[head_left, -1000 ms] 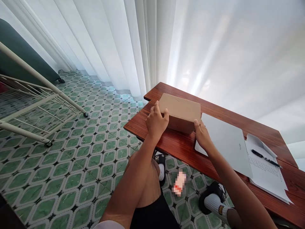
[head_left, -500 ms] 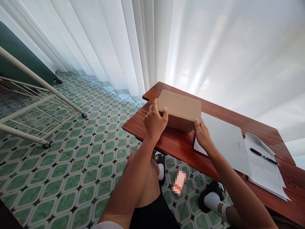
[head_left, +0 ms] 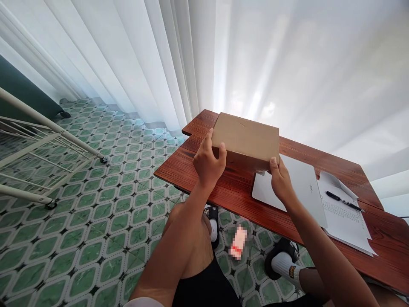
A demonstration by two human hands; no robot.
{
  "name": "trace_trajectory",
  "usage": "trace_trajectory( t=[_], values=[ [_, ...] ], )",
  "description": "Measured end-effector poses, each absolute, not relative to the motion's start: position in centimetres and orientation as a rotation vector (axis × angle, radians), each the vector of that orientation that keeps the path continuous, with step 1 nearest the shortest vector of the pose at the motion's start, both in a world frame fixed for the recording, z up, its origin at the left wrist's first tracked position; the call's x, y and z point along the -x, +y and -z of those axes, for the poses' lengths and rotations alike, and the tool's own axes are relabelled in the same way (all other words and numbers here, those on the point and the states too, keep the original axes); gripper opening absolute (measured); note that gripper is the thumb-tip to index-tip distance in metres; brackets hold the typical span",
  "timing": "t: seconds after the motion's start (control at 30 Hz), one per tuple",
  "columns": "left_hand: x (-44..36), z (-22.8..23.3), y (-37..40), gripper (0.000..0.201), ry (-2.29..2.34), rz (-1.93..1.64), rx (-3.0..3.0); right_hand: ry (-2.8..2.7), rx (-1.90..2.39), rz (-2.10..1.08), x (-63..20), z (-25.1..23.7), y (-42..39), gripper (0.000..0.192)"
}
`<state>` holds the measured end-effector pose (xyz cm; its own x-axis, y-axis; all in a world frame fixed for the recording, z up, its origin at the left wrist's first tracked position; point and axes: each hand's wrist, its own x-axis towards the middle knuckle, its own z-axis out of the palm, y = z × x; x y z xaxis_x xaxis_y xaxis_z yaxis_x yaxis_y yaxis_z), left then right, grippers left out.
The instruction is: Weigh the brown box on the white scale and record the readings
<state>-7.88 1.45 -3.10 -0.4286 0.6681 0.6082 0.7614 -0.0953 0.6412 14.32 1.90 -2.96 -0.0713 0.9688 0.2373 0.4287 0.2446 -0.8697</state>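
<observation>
Between my two hands is a brown cardboard box [head_left: 246,134], its plain top facing me, slightly tilted. My left hand [head_left: 209,158] grips its left end, with the thumb at the near face and the fingers along the side. On the near right corner, my right hand [head_left: 283,177] clasps it with the thumb in front; the other fingers are partly hidden behind. The box appears held just above the dark red wooden table [head_left: 188,166]. Its right part overlaps a silver laptop [head_left: 302,183] with a closed lid.
Right of the laptop lie written paper sheets [head_left: 345,221] with a black pen [head_left: 343,200] on top. A white wheeled metal rack [head_left: 76,145] stands at the left on green tiles. White curtains [head_left: 134,55] hang behind the table. A pixelated patch [head_left: 238,243] covers something on the floor.
The box has come up and a little to the right, its top now turned more toward me. My right hand has shifted right with it. The camera view has turned slightly right.
</observation>
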Motion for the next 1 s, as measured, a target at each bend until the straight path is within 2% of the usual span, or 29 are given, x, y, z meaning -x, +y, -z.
trace_trajectory(
  t=[0.43,0.7,1.0],
  values=[
    [4.0,3.3,2.0,0.046,-1.702,1.677,1.894,-1.543,1.381,-0.68,-20.5,2.1,0.2,0.058],
    [1.5,4.1,2.9,0.039,-1.279,1.78,2.098,-1.48,1.38,-0.692,-25.2,2.2,-0.9,0.058],
    [-1.4,5.4,3.4,0.04,-1.121,1.815,2.429,-1.387,1.411,-0.619,-30.3,3.6,-2.2,0.055]
  ],
)
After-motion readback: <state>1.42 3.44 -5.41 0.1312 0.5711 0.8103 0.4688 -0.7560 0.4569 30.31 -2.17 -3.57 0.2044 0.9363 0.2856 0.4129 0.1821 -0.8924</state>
